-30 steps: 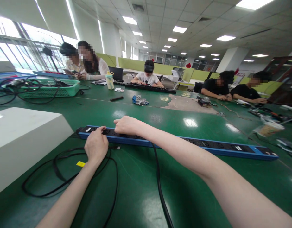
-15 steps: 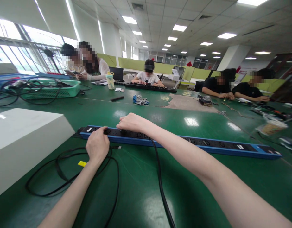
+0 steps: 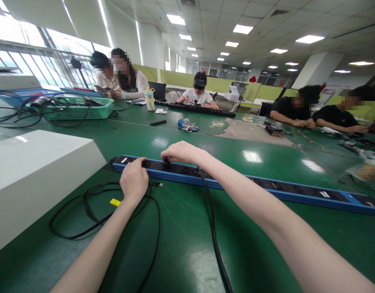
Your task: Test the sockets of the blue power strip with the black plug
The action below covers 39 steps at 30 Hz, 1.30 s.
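A long power strip [image 3: 285,189], black on top with blue sides, lies across the green table in front of me. My left hand [image 3: 134,179] grips its left part, thumb and fingertips at the top face, the other fingers hidden. Farther right along it, my right hand [image 3: 185,152] pinches a black plug [image 3: 166,161] at one of the sockets; how deep the plug sits I cannot tell. A thick black cord [image 3: 213,232] runs from under my right forearm toward me. Beside my left wrist lies a coiled thin black cable [image 3: 53,221] with a yellow tag [image 3: 115,202].
A white box [image 3: 47,162] stands at left. Behind it is a green basket [image 3: 96,112] of cables. Gloves [image 3: 188,125], a cup [image 3: 149,99] and a black bar-shaped item [image 3: 158,122] lie farther back. Several people sit around the far table edge.
The whole view has shifted, so things appear farther right. My right hand has tilted slightly, showing more of the plug under its fingers. My left hand keeps its place on the power strip.
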Motion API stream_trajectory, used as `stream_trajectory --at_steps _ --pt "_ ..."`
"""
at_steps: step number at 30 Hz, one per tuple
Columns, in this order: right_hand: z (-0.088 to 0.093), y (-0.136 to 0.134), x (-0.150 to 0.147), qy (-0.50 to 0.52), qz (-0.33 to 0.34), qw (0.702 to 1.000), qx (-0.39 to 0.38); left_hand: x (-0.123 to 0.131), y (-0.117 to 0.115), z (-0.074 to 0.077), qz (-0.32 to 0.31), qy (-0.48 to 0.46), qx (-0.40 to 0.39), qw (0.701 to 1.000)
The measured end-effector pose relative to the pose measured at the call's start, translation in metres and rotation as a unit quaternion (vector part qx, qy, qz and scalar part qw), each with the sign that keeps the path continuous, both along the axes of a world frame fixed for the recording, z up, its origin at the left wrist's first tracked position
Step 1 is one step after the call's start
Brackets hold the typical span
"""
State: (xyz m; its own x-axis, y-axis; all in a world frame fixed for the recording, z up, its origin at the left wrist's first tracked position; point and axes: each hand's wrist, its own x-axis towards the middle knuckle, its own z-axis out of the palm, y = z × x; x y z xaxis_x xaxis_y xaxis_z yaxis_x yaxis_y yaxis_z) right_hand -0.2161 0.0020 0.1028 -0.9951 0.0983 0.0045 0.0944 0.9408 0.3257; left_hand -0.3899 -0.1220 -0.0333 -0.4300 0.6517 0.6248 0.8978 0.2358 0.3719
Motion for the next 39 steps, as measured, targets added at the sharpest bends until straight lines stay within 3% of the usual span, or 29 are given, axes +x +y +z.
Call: stream_trajectory --at_steps 5,10,15,20,30,39 --pt "0.018 -0.027 -0.001 -0.03 0.067 0.996 0.05 0.001 -0.001 0.001 -0.01 -0.014 0.001 1.0" --pt "0.045 -0.022 0.021 -0.001 0.021 0.997 0.08 0.003 -0.002 0.002 -0.004 -0.011 -0.002 1.0" --pt "0.031 -0.009 0.042 -0.035 0.017 0.998 0.059 0.003 -0.002 0.002 0.008 0.011 -0.005 1.0" --pt "0.014 -0.012 0.043 -0.04 0.013 0.999 0.034 0.003 -0.002 0.001 0.006 0.008 0.0 1.0" --pt "0.016 -0.018 0.039 -0.064 0.027 0.997 0.043 0.001 -0.001 -0.002 -0.002 0.005 0.005 1.0" --pt "0.018 -0.02 0.03 -0.081 0.046 0.99 0.107 0.001 -0.001 -0.001 -0.003 0.007 0.006 1.0"
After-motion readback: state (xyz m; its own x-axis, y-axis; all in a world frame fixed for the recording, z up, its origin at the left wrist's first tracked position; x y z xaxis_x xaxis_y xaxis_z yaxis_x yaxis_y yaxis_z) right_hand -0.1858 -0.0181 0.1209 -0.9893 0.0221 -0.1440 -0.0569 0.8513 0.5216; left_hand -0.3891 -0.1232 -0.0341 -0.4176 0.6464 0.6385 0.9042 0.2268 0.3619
